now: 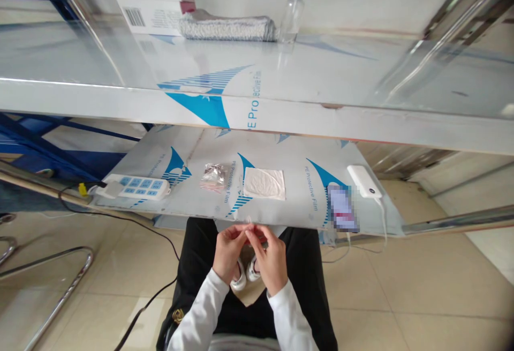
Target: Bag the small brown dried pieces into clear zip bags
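My left hand (pixel 228 254) and my right hand (pixel 271 257) meet just in front of the lower shelf's edge, above my lap. Both have thumb and fingertips pinched together, the tips touching across. A tiny, pale, see-through bit shows at the fingertips, too small to name. Beyond them on the shelf lies a square white cloth or tissue (pixel 264 183), slightly wrinkled. To its left is a small clear plastic packet (pixel 214 173) with dark, shiny little pieces inside and pinkish stripes along its near end.
On the lower shelf (pixel 277 214), a power strip (pixel 140 187) sits left; a phone (pixel 342 211) and a white power bank (pixel 363 181) with cables lie right. The upper shelf (pixel 289 86) holds boxes (pixel 150 16), a folded grey towel (pixel 228 28) and a clear bottle (pixel 292 19).
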### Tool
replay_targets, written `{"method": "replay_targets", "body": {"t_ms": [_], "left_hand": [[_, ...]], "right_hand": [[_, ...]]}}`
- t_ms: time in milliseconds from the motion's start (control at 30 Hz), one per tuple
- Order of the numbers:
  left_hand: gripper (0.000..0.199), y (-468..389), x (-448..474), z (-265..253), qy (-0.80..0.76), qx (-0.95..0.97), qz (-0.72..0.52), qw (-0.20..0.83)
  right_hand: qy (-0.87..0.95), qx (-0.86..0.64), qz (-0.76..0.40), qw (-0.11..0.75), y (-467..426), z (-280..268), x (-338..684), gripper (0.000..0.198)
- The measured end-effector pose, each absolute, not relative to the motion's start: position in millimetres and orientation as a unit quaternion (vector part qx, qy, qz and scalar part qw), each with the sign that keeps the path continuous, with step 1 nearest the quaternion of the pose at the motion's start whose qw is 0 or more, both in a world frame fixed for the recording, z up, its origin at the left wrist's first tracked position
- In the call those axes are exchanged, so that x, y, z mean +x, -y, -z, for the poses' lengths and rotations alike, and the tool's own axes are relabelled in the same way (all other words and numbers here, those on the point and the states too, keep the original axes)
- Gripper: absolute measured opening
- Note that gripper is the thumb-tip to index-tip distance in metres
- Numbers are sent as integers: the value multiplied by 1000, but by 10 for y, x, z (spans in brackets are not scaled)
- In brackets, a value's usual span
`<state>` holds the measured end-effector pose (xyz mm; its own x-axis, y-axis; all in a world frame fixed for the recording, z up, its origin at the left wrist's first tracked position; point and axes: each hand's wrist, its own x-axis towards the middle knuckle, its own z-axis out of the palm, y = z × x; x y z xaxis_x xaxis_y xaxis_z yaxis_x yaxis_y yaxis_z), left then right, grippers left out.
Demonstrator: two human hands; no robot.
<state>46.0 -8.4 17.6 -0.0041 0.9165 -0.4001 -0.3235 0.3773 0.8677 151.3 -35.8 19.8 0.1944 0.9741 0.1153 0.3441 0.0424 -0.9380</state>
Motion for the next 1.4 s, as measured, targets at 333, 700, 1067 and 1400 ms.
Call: {"method": "replay_targets", "body": {"t_ms": [333, 700, 1067, 1400], "left_hand": [[39, 91, 372, -134, -508, 394, -436, 630], [19, 197, 333, -18, -628, 607, -333, 354], [12, 133, 374, -377, -583, 602, -346, 422], [18, -19, 189, -492, -537, 617, -285, 500]], "right_hand": [[559, -536, -460, 435, 308, -183, 1776, 25], [627, -675, -138, 364, 396, 84, 1748, 19], [660, -479, -375, 440, 374, -11, 1820, 86], [615, -481, -433, 450, 315, -139, 1895, 57]]}}
